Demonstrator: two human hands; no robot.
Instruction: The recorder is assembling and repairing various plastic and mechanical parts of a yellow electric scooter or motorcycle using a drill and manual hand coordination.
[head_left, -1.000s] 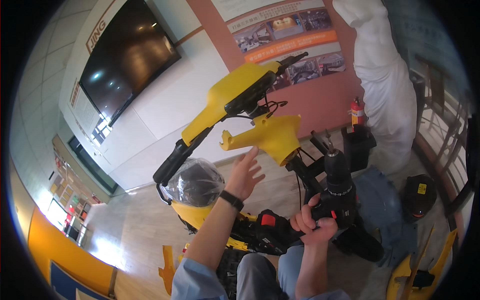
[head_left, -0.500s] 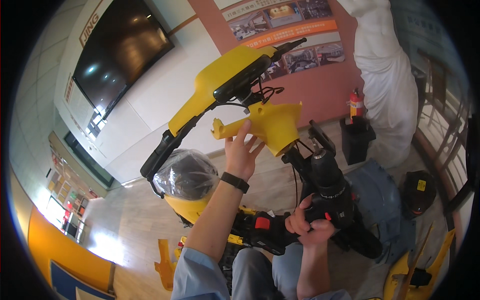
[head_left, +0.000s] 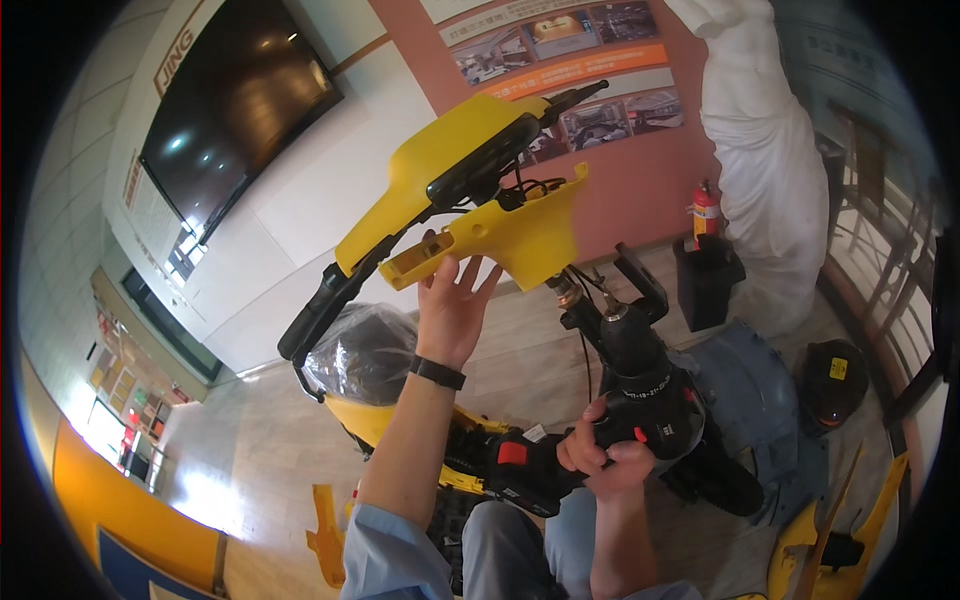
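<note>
Pale wood-look floor [head_left: 265,455], salmon-pink wall [head_left: 640,205], partly hidden left hand [head_left: 452,315] pinching flared yellow plastic cover [head_left: 512,235], right hand [head_left: 612,462] curled round black cordless drill [head_left: 640,388], handle partly covered

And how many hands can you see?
2. The left hand is at the lower edge of the yellow cover, and the right hand holds the black drill. No other hands show; any hidden ones I couldn't count.

Single head-worn fisheye view, looking down and forward from above the lap, near to left hand [head_left: 453,315] and right hand [head_left: 608,455], straight edges bent rimward.
</note>
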